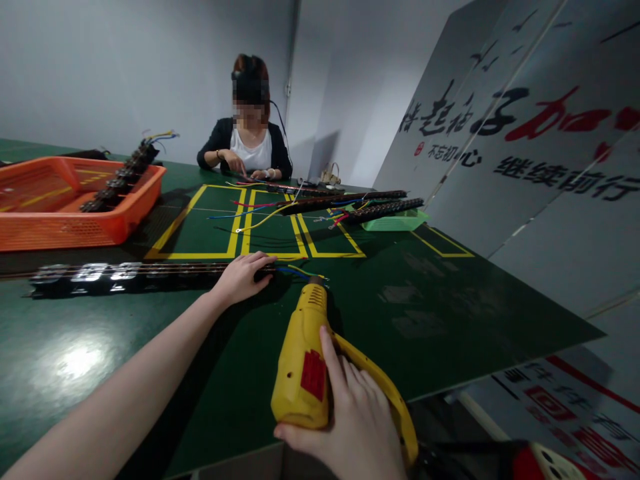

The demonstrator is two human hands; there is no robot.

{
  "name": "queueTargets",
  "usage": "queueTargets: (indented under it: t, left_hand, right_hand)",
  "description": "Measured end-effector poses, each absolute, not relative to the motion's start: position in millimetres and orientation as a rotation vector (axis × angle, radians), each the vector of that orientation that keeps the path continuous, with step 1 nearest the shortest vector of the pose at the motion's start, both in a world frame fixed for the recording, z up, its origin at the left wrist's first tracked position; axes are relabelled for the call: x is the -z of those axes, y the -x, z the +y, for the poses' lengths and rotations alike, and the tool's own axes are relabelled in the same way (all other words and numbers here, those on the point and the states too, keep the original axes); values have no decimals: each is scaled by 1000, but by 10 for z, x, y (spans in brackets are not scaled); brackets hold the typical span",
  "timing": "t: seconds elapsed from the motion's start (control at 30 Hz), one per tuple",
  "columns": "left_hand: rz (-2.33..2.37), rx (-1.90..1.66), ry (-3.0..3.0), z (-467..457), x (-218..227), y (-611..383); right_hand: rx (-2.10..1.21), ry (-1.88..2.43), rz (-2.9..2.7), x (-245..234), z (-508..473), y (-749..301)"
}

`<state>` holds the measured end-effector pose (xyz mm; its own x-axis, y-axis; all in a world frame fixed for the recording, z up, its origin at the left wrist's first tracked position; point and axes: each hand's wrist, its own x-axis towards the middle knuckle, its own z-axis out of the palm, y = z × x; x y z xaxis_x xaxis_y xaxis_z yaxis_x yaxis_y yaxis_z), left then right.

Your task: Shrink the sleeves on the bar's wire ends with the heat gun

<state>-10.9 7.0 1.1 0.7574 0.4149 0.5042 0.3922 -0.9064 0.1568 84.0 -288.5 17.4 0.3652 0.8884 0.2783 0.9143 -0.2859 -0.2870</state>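
My right hand (pixel 357 407) is wrapped round a yellow heat gun (pixel 299 363) with a red patch on its side. Its dark nozzle points away from me, close to the loose wire ends (pixel 305 272) in yellow, green and blue. Those wires come out of the right end of a long black cable chain (pixel 130 275) lying across the table. My left hand (pixel 245 277) is closed over that end, fingers curled over the top.
An orange basket (pixel 135 217) at left holds another cable chain (pixel 125 177) with wires. More wired chains (pixel 345 200) lie farther back, partly over a green basket (pixel 395 221). Yellow tape (pixel 200 255) marks rectangles on the green table (pixel 450 340). A co-worker (pixel 247 133) sits opposite.
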Motion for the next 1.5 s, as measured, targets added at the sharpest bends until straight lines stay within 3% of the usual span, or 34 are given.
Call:
queueTargets:
  t: [0.87, 1.33, 1.5]
  left_hand:
    - [930, -806, -2917, -3, -47, 107]
    - [891, -858, -2921, -1, -8, 118]
    - [747, -1069, -2902, -77, -112, 119]
  right_hand:
    - [-152, 2070, -1823, -341, -2562, -801]
    - [-10, 2208, -1700, -284, -2910, -1116]
    - [66, 2292, -1591, -271, -2997, -1091]
